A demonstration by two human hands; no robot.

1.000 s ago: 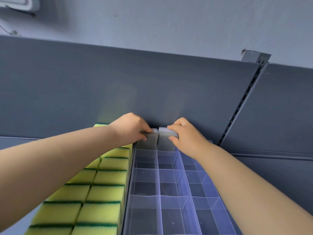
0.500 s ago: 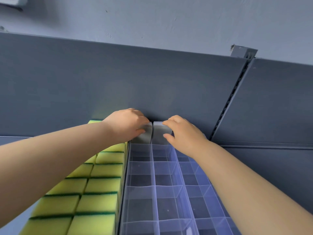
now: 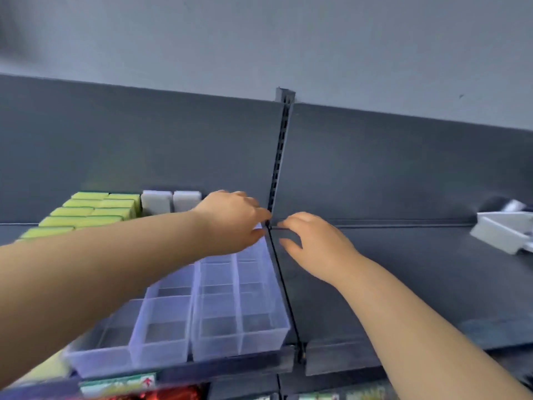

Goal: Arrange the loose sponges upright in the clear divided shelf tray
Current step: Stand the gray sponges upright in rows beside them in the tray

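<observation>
Two grey sponges stand upright side by side in the back compartments of the clear divided tray, against the shelf's back panel. Rows of yellow-green sponges stand upright to their left. My left hand hovers over the tray's far right corner, fingers loosely curled, holding nothing. My right hand is over the bare dark shelf just right of the tray, fingers apart and empty. My left forearm covers part of the tray's left side.
A slotted upright post splits the back panel above the tray's right edge. At the far right of the shelf lies a white tray-like object. Packaged goods show on the shelf below, at the bottom edge.
Both hands have let go of the grey sponges and moved right. The view has swung right and pulled back, showing the tray's front edge and the neighbouring shelf.
</observation>
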